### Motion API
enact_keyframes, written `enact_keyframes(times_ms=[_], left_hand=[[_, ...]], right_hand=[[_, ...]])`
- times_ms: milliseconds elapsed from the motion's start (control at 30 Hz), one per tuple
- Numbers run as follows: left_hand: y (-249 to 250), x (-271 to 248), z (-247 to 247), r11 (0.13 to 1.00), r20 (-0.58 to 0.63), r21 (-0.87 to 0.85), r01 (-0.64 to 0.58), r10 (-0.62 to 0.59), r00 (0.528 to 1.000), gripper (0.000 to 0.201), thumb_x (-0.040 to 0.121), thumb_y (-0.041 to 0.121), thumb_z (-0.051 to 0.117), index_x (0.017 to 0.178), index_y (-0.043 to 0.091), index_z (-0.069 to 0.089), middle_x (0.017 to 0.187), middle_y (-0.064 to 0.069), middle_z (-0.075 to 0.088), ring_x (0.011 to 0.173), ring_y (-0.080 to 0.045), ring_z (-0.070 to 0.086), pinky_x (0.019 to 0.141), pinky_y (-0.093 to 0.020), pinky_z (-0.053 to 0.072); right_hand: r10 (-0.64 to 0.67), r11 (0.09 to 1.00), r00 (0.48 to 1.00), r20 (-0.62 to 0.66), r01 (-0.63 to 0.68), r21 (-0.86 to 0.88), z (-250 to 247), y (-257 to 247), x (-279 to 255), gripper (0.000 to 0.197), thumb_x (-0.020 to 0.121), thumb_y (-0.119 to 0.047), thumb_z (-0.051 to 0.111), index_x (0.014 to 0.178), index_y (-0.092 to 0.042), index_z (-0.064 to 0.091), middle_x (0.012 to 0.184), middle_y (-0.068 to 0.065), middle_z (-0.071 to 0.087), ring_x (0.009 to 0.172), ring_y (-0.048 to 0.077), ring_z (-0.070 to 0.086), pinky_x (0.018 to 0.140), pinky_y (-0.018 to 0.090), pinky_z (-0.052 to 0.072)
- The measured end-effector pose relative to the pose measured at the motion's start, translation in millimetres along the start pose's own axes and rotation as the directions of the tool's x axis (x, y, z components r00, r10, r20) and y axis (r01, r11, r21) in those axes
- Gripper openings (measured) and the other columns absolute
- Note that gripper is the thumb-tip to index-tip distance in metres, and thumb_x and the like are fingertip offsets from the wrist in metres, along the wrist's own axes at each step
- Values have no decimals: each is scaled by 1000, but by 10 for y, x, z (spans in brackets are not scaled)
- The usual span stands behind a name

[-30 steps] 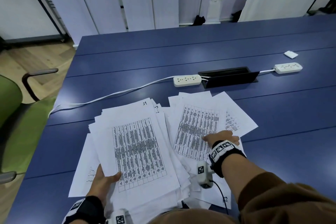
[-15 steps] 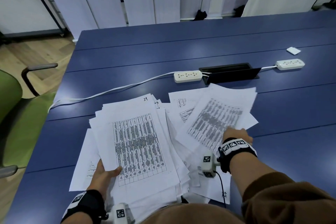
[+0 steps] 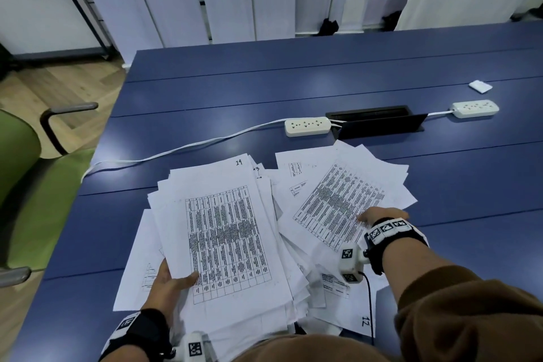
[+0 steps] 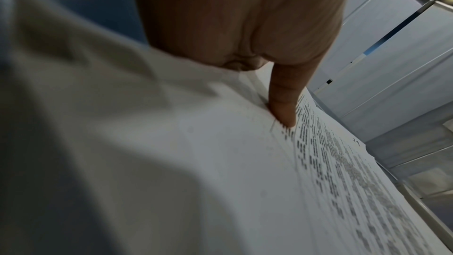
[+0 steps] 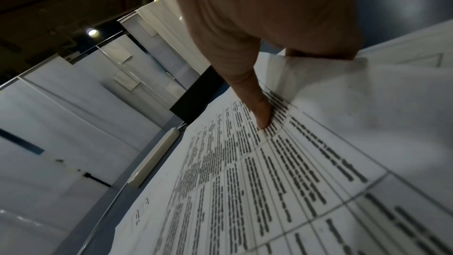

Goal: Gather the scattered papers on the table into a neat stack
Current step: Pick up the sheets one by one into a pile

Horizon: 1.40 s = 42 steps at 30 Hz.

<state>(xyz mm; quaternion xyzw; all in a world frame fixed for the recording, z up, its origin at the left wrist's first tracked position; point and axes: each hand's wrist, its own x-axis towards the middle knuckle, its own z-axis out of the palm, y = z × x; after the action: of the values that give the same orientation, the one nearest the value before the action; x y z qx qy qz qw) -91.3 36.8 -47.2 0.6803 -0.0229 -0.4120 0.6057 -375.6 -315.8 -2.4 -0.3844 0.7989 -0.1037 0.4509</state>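
Pinching a printed sheet (image 3: 340, 203) thumb-on-top, right hand (image 3: 382, 214) has swung it askew, apparently lifting a few. Left hand (image 3: 173, 282) grips the main pile (image 3: 223, 238) on the table (image 3: 293, 82). Merging comes next.

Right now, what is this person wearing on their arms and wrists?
Both arms are in loose brown sleeves. Each wrist carries a black band with white panels printed with black square markers; the right wristband holds a small white camera block trailing a thin black cable. The left wristband has a similar block.
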Motion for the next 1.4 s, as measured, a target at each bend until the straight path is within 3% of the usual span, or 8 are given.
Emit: enact_keyframes(times_ms=[133, 267, 533, 833, 1033, 1233, 1300, 1400], left_hand=[[42, -40, 33, 1000, 14, -30, -7, 8, 1000, 64, 79, -19, 61, 130, 16, 47, 117, -7, 64, 112, -27, 57, 101, -38, 38], [20, -25, -1, 1000, 15, -1, 7, -7, 1000, 67, 77, -16, 65, 133, 17, 47, 122, -7, 64, 115, -28, 57, 106, -41, 36], [69, -78, 83, 995, 23, -103, -3, 5, 1000, 65, 80, -24, 55, 134, 11, 44, 119, -11, 64, 111, -30, 57, 82, -30, 45], [55, -43, 80, 991, 43, -129, 22, -17, 999, 60, 80, -25, 49, 128, 12, 48, 119, -20, 64, 105, -37, 62, 86, -43, 49], [140, -93, 80, 998, 10, -47, 37, -36, 999, 69, 96, 51, 47, 153, 26, 17, 142, 16, 28, 144, -17, 23, 120, -44, 15], [9, -55, 10, 996, 50, 71, -58, 54, 997, 97, 59, 31, 92, 140, 26, 39, 135, 2, 58, 126, -21, 54, 110, -48, 37], [-53, -5, -23, 1000, 56, 20, -24, 23, 998, 84, 70, 2, 83, 139, 23, 40, 133, -4, 60, 125, -25, 55, 107, -47, 40], [-23, -19, 9, 1000, 84, -21, -23, 24, 996, 77, 74, -14, 71, 137, 19, 42, 130, -6, 62, 122, -26, 57, 102, -43, 43]], right_hand=[[-32, 991, 999, 22, 34, -127, 52, -15, 64, 86, 79, -18, 75, 149, -12, 26, 150, 15, 34, 131, 39, 40, 99, 46, 44], [-254, 961, 958, -131, 265, 76, 175, 33, 26, 44, 86, -22, 65, 128, -11, 55, 129, 20, 55, 110, 39, 57, 92, 47, 50], [-636, 428, 704, -317, 663, 615, -255, -730, -990, 41, 93, 6, 53, 133, -2, 50, 116, 5, 60, 98, 12, 59, 90, 16, 46], [-684, 724, 645, 340, 656, 212, 561, -507, -1488, 25, 92, -5, 58, 117, -8, 54, 101, 10, 62, 98, 25, 60, 78, 23, 47], [-587, 588, 609, 534, 773, -237, 1290, 25, -1309, 30, 90, -11, 58, 118, -10, 48, 109, 13, 62, 94, 30, 62, 84, 43, 55], [-517, 612, 526, 676, 779, -138, 1454, 123, -1335, 61, 89, -27, 66, 139, -8, 36, 120, 4, 57, 109, 22, 57, 94, 33, 46], [-553, 696, 584, 594, 716, -56, 1334, 97, -1208, 64, 84, -33, 71, 137, -13, 41, 124, 9, 56, 114, 23, 55, 102, 36, 42], [-567, 759, 803, 184, 596, -263, 916, 52, -767, 63, 83, -37, 71, 134, -13, 43, 128, 15, 50, 119, 32, 49, 102, 46, 41]])
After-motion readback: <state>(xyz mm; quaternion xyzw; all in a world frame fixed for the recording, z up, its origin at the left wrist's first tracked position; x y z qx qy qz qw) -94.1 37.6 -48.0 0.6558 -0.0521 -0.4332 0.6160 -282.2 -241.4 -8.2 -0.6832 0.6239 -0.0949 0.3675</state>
